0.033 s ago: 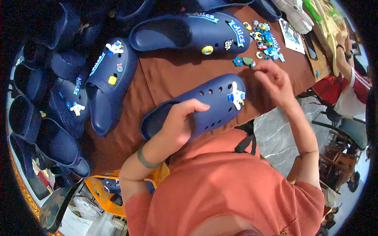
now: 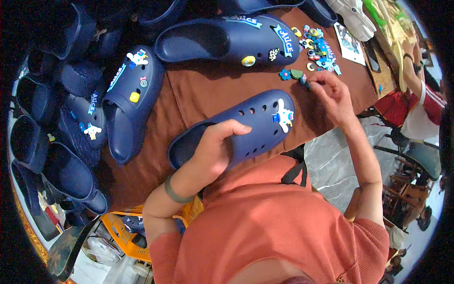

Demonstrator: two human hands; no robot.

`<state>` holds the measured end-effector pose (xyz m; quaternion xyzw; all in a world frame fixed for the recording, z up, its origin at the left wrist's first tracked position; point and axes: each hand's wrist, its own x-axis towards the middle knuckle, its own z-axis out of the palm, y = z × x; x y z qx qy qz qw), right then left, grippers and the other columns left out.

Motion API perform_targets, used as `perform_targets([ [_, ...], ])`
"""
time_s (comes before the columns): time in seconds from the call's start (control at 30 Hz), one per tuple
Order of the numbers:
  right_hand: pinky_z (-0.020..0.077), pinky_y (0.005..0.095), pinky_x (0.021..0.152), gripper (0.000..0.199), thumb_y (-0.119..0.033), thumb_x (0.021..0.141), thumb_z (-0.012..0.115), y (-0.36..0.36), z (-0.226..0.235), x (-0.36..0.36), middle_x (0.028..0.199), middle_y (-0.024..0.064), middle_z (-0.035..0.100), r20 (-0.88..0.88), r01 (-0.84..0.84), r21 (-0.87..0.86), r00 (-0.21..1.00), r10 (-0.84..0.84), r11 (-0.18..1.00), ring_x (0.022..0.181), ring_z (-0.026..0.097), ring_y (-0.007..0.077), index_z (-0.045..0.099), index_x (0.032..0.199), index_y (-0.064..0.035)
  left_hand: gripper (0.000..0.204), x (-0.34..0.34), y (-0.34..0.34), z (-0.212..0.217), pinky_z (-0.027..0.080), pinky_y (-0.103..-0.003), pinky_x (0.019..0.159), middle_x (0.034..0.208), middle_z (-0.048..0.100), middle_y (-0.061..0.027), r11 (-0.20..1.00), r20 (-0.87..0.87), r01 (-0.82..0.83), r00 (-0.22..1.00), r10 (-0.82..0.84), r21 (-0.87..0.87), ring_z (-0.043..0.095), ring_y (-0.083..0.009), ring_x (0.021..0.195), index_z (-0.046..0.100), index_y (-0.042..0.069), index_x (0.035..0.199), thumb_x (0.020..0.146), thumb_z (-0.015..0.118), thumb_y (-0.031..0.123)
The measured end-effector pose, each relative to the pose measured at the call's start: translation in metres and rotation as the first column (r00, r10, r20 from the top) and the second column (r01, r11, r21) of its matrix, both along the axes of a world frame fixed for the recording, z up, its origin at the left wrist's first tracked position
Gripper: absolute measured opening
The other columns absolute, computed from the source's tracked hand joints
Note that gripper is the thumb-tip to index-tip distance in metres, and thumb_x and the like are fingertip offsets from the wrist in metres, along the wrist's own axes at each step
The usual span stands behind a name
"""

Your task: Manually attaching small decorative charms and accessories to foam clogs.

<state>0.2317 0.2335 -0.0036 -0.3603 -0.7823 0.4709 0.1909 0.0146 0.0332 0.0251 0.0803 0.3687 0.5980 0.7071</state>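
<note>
A navy clog [image 2: 257, 128] is held by my left hand [image 2: 217, 146], its thumb across the top and the fingers hidden beneath. A white, long-eared figure charm with blue on it [image 2: 285, 116] sits on the clog's toe; the other holes I can see there are bare. My right hand [image 2: 335, 97] is beyond the toe, thumb and fingertips pinched on a small shoe charm [image 2: 304, 80] with blue on it. A green half-round charm [image 2: 296, 74] and a blue flower charm [image 2: 284, 74] lie beside it on the brown cloth.
More charms [image 2: 321, 52] are heaped at the far right, near a printed card [image 2: 350, 43] and a white clog [image 2: 354, 19]. Decorated navy clogs [image 2: 137, 94] lie left and behind, with others piled further left. An orange crate [image 2: 125, 236] stands below. Another person's arm [image 2: 412, 66] works at right.
My right fingertips have closed together on the small charm, which has shifted slightly toward me. My left hand and the clog stay in place.
</note>
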Motion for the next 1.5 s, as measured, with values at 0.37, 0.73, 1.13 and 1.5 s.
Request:
perform_targets([
  [0.37, 0.0483, 0.0389, 0.082, 0.035, -0.02, 0.083, 0.072, 0.019, -0.028, 0.011, 0.11, 0.0142, 0.059, 0.266, -0.118, 0.388, 0.964, 0.011, 0.914, 0.097, 0.059, 0.0327, 0.063, 0.114, -0.0043, 0.043, -0.006, 0.003, -0.006, 0.045, -0.038, 0.097, 0.117, 0.062, -0.014, 0.987, 0.204, 0.112, 0.975, -0.086, -0.118, 0.06, -0.026, 0.107, 0.057, -0.002, 0.12, 0.081, 0.056, 0.015],
  [0.73, 0.0378, 0.0447, 0.093, 0.031, -0.009, 0.081, 0.069, 0.011, -0.021, 0.002, 0.107, 0.0087, 0.062, 0.396, -0.355, 0.781, 0.918, 0.033, 0.514, 0.103, 0.056, 0.0277, 0.063, 0.112, -0.0075, 0.042, -0.007, 0.002, -0.022, 0.047, -0.039, 0.097, 0.118, 0.061, -0.0145, 0.992, 0.238, 0.101, 0.968, -0.081, -0.073, 0.061, -0.0246, 0.11, 0.054, 0.0, 0.122, 0.081, 0.055, 0.011],
  [1.13, 0.0393, 0.0421, 0.084, 0.028, -0.009, 0.074, 0.074, -0.034, 0.02, -0.043, 0.096, 0.0034, 0.063, 0.187, -0.39, 0.77, 0.895, 0.405, 0.505, 0.088, 0.058, 0.023, 0.068, 0.101, -0.0102, 0.042, -0.003, 0.002, -0.023, 0.05, -0.038, 0.094, 0.115, 0.064, -0.0147, 0.993, 0.209, 0.066, 0.977, -0.045, -0.095, 0.065, -0.0254, 0.101, 0.054, -0.003, 0.122, 0.083, 0.053, 0.013],
  [1.5, 0.0381, 0.0497, 0.096, 0.027, -0.018, 0.072, 0.073, -0.05, 0.034, -0.054, 0.101, 0.0022, 0.062, 0.441, -0.542, 0.785, 0.829, 0.343, 0.3, 0.096, 0.057, 0.0209, 0.069, 0.097, -0.0099, 0.038, -0.001, 0.003, -0.027, 0.05, -0.037, 0.095, 0.113, 0.064, -0.013, 0.993, 0.255, 0.032, 0.967, -0.002, -0.116, 0.065, -0.0235, 0.1, 0.054, -0.002, 0.121, 0.088, 0.052, 0.016],
])
